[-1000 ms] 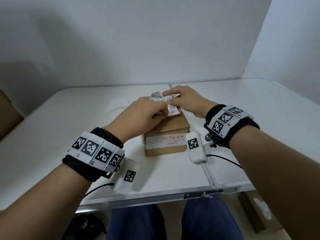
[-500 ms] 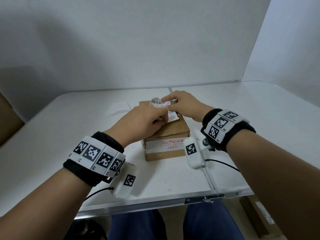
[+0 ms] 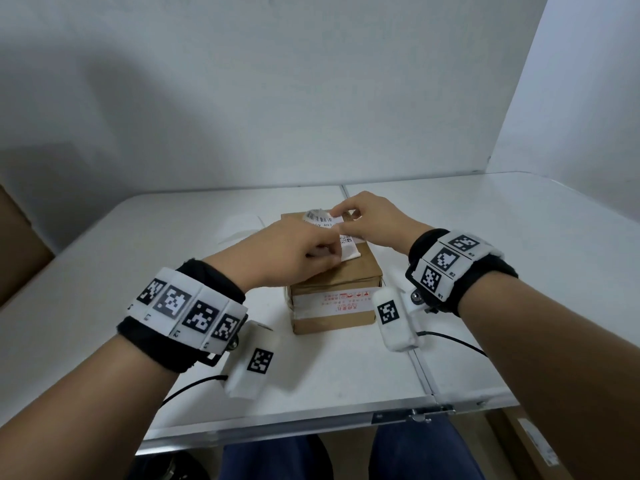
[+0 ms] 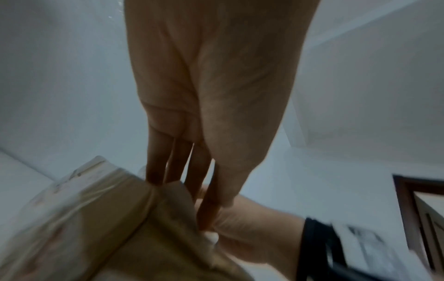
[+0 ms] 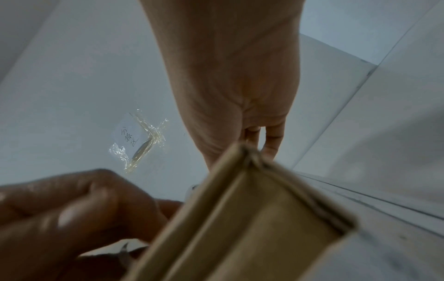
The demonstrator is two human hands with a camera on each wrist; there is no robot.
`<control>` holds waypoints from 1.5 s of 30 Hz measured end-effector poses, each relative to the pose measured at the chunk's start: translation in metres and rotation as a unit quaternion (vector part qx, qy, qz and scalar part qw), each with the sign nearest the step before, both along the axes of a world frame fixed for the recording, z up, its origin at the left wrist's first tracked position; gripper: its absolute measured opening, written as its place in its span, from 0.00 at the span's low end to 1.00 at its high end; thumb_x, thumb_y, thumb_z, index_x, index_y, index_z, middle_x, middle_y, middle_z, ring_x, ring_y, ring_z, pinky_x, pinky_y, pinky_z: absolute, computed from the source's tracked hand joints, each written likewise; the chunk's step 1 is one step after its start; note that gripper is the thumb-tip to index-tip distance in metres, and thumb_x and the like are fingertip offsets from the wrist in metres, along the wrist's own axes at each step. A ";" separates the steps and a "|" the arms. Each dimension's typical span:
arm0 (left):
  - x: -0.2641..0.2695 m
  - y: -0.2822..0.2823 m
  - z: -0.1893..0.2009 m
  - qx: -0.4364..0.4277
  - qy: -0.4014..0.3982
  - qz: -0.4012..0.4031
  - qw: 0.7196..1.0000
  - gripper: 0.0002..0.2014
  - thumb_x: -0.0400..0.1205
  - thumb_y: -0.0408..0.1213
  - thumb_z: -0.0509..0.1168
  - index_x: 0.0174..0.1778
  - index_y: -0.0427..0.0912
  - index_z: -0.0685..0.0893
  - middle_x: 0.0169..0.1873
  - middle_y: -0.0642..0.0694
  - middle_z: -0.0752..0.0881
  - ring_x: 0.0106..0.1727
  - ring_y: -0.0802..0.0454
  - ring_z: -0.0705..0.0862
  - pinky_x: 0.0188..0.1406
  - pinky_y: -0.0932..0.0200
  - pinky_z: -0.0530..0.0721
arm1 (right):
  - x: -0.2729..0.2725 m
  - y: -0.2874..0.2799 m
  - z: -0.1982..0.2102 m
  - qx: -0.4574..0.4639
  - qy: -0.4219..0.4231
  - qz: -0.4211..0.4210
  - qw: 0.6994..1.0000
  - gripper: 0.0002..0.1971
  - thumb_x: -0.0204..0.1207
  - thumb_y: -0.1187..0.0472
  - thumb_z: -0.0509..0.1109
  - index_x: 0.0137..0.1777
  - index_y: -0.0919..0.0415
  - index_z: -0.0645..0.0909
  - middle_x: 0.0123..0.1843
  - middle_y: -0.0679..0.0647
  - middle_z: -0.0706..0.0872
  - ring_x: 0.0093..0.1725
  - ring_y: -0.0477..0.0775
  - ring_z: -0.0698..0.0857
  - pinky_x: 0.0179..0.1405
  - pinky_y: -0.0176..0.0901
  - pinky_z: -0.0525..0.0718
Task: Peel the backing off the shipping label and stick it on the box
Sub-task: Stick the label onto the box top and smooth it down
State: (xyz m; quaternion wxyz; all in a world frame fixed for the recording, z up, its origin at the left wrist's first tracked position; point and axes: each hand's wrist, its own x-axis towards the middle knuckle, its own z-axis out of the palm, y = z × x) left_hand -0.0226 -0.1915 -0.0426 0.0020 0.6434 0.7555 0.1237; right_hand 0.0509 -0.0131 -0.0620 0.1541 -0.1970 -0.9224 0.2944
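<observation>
A small brown cardboard box (image 3: 337, 284) stands mid-table, with a printed white strip on its near side. The white shipping label (image 3: 348, 249) lies over the box top, its far end with the barcode (image 3: 319, 217) curling upward. My left hand (image 3: 298, 251) reaches over the box from the left and pinches the label's near part against the top. My right hand (image 3: 370, 220) comes from the right and pinches the curled far end. In the left wrist view the fingers (image 4: 206, 190) point down onto the box (image 4: 96, 228). The right wrist view shows the box corner (image 5: 247, 224).
A clear sheet with tape (image 3: 239, 226) lies on the white table (image 3: 104, 271) left of the box, also visible as the clear sheet (image 5: 139, 140). White walls close the back and right. A table seam (image 3: 419, 372) runs near the box. A carton (image 3: 533, 445) sits on the floor.
Both hands have lowered the label closer onto the box top, and it lies flatter than before. The box has not moved.
</observation>
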 end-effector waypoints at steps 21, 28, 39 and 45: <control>-0.033 0.004 -0.011 0.001 -0.142 0.105 0.984 0.18 0.79 0.49 0.70 0.65 0.56 0.84 0.57 0.61 0.84 0.57 0.60 0.77 0.52 0.69 0.70 | 0.019 -0.003 -0.008 0.005 0.055 0.054 0.997 0.08 0.77 0.62 0.73 0.53 0.56 0.91 0.56 0.53 0.88 0.56 0.50 0.83 0.47 0.26 0.74; -0.042 -0.001 -0.018 0.000 -0.195 0.104 0.975 0.17 0.77 0.53 0.70 0.61 0.61 0.84 0.57 0.58 0.85 0.60 0.57 0.80 0.62 0.58 0.77 | 0.026 -0.011 -0.006 0.042 0.012 0.099 0.994 0.13 0.80 0.61 0.69 0.62 0.54 0.88 0.65 0.46 0.88 0.63 0.43 0.81 0.59 0.27 0.73; -0.041 -0.001 -0.018 -0.006 -0.181 0.108 0.977 0.18 0.78 0.50 0.70 0.65 0.57 0.83 0.59 0.57 0.79 0.62 0.55 0.78 0.62 0.62 0.73 | 0.023 -0.003 -0.009 0.154 -0.106 0.091 0.978 0.22 0.88 0.51 0.49 0.80 0.47 0.69 0.82 0.42 0.68 0.79 0.50 0.71 0.78 0.46 0.66; -0.040 -0.002 -0.019 -0.004 -0.179 0.106 0.978 0.18 0.78 0.50 0.69 0.65 0.56 0.83 0.59 0.57 0.79 0.63 0.54 0.78 0.66 0.57 0.76 | 0.016 0.001 -0.014 0.187 -0.149 0.080 0.968 0.24 0.89 0.52 0.44 0.85 0.45 0.57 0.86 0.41 0.59 0.85 0.44 0.57 0.84 0.59 0.47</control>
